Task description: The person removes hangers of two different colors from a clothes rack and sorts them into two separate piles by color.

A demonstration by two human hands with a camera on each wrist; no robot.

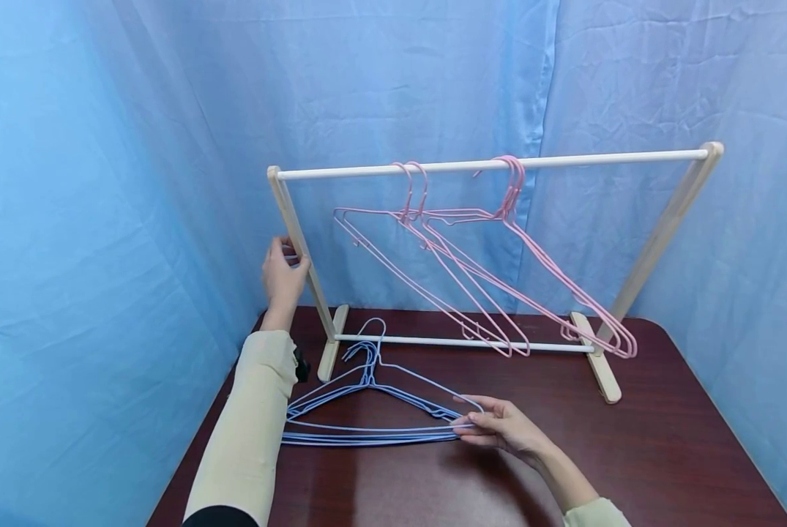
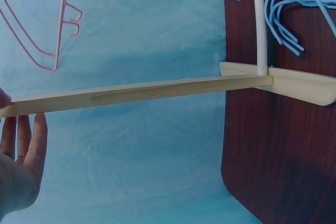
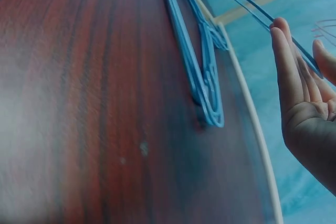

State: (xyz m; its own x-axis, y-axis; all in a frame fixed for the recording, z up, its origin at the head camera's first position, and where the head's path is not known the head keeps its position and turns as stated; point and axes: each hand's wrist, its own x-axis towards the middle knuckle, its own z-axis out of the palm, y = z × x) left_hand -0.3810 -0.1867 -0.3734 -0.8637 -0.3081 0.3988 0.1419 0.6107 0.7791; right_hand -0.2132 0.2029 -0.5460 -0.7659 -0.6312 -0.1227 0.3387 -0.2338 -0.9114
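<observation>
My left hand (image 1: 283, 282) grips the left wooden post (image 2: 147, 88) of a clothes rack, thumb on one side and fingers on the other. In the head view, my right hand (image 1: 506, 429) pinches the right corner of a light blue wire hanger (image 1: 419, 380) between thumb and fingers. This hanger is raised over a pile of blue hangers (image 3: 184, 40) lying on the table, its hook up near the rack's lower bar. The right wrist view shows its thin wire running between my thumb and fingers.
Pink wire hangers (image 1: 514, 183) hang from the rack's white top rail (image 1: 604, 159), two left of centre and several bunched further right. A white lower bar (image 1: 538, 346) joins the wooden feet (image 1: 600, 373) on the dark red-brown table (image 1: 670, 454). Blue curtains (image 1: 367, 88) surround it.
</observation>
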